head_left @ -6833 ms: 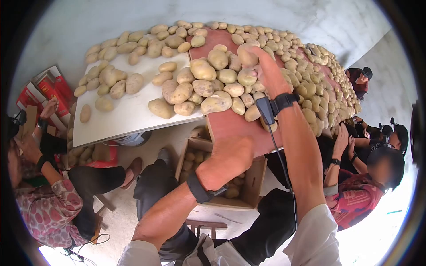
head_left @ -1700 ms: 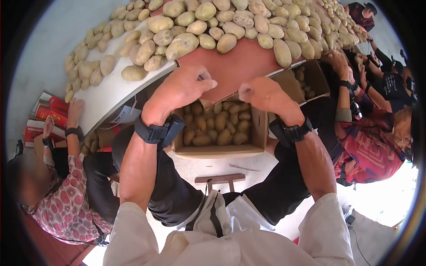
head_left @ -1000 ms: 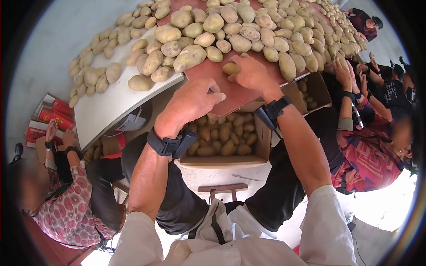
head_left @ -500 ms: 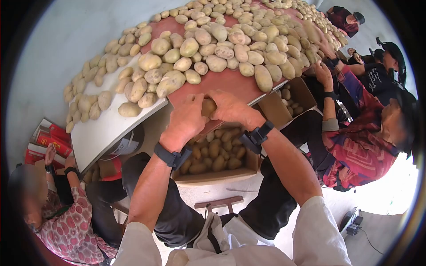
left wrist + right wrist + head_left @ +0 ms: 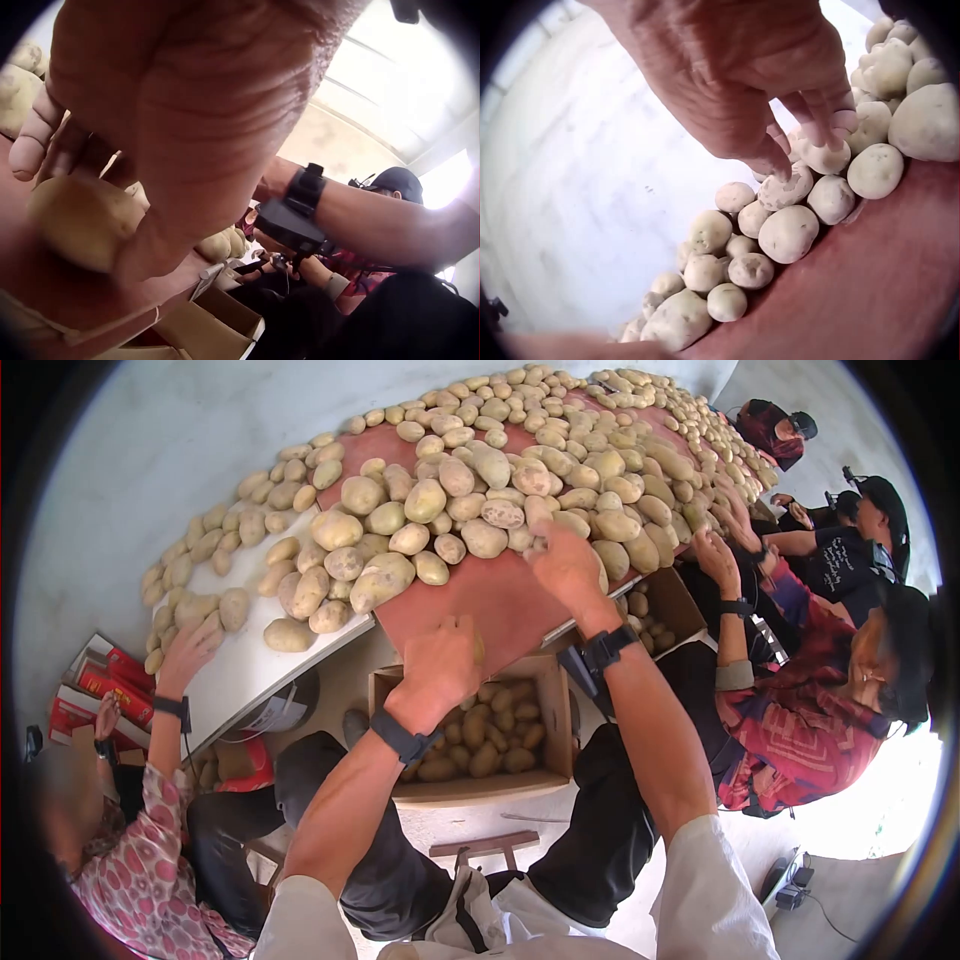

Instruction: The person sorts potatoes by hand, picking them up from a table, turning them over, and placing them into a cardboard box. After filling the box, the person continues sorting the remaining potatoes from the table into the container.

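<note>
In the head view my left hand (image 5: 442, 665) is low over the front of the red board (image 5: 480, 605), above the carton. It grips a potato (image 5: 82, 221), which the left wrist view shows between thumb and fingers; from above, the hand mostly hides it. My right hand (image 5: 568, 568) reaches to the front edge of the potato heap (image 5: 590, 470). In the right wrist view its fingers point down, fingertips right at a pale potato (image 5: 826, 157), with the thumb by a rough, patchy-skinned potato (image 5: 786, 189).
An open carton (image 5: 490, 790) of potatoes stands below the board, between the knees. Another carton (image 5: 665, 605) sits to its right. A white board (image 5: 240, 675) with more potatoes extends left. People sit on both sides, one hand (image 5: 190, 650) reaching onto the white board.
Half a second ago both hands were together at one potato over the red board. Now the left hand has it, lower down, and the right hand has moved up and right to the heap.
</note>
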The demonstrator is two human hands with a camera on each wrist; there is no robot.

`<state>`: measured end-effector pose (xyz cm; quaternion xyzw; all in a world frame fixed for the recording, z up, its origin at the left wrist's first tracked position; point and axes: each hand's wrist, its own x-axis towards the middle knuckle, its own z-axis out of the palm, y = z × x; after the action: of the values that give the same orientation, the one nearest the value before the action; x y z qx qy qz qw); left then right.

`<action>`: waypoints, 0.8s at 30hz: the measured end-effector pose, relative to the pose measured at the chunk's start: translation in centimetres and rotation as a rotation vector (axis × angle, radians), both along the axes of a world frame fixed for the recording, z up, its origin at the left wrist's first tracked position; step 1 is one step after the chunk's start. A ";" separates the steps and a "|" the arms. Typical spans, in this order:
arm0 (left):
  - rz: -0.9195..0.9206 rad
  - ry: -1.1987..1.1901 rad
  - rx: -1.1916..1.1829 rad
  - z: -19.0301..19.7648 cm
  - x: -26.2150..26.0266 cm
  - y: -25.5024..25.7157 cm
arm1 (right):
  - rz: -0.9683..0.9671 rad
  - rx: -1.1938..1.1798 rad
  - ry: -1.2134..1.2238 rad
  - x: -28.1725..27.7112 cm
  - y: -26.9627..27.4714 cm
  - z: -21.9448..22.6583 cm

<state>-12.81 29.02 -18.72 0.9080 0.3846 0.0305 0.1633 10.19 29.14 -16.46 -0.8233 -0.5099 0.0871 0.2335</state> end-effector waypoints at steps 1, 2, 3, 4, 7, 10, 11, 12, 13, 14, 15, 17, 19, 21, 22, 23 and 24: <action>-0.001 -0.022 0.004 0.0 -0.7 -0.3 | -0.047 0.058 -0.131 -0.1 0.7 0.0; 0.007 -0.010 -0.010 -0.1 -1.3 -0.5 | -0.039 0.044 -0.120 -0.3 1.3 -0.2; -0.005 0.011 -0.008 0.3 -1.8 -0.3 | -0.012 0.184 -0.212 -0.3 2.2 -0.3; -0.016 0.032 -0.007 0.6 -2.2 -0.2 | 0.015 0.324 -0.302 -0.1 3.3 -0.8; 0.067 0.031 -0.086 1.4 -3.3 -0.2 | 0.158 0.403 -0.441 0.7 6.0 -2.6; 0.108 -0.005 -0.129 2.4 -5.0 0.0 | 0.184 0.271 -0.490 0.7 7.4 -3.2; 0.111 0.021 -0.152 2.7 -5.7 0.2 | 0.176 0.219 -0.514 0.6 7.6 -2.7; 0.121 -0.014 -0.155 2.8 -6.6 0.6 | 0.172 0.159 -0.536 0.6 7.7 -2.7; 0.132 -0.047 -0.163 2.8 -7.5 0.6 | 0.183 0.126 -0.506 1.2 7.9 -3.7; 0.150 -0.041 -0.173 3.2 -8.3 0.6 | 0.219 0.133 -0.623 2.3 8.5 -4.7; 0.157 -0.001 -0.195 3.2 -8.9 0.9 | 0.254 0.153 -0.751 3.2 9.1 -4.9; 0.163 0.033 -0.221 2.4 -10.2 0.9 | 0.309 -0.017 -0.533 4.6 9.6 -4.0; 0.145 0.080 -0.196 1.2 -10.9 1.1 | 0.282 0.041 -0.559 2.1 8.7 -3.4; 0.135 0.058 -0.208 0.7 -10.9 1.2 | 0.298 0.198 -0.589 2.2 8.9 -3.6; 0.146 0.073 -0.246 0.8 -11.0 1.2 | 0.323 0.203 -0.564 2.1 9.0 -3.4; 0.148 0.068 -0.241 1.1 -11.0 1.5 | 0.349 0.206 -0.538 1.9 9.0 -3.1; 0.133 0.030 -0.211 1.4 -10.8 1.6 | 0.292 0.179 -0.441 1.9 9.3 -3.1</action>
<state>-23.64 30.60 -17.35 0.8585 0.4475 -0.0130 0.2499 12.12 38.45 -19.58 -0.7164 -0.6673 -0.1069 0.1735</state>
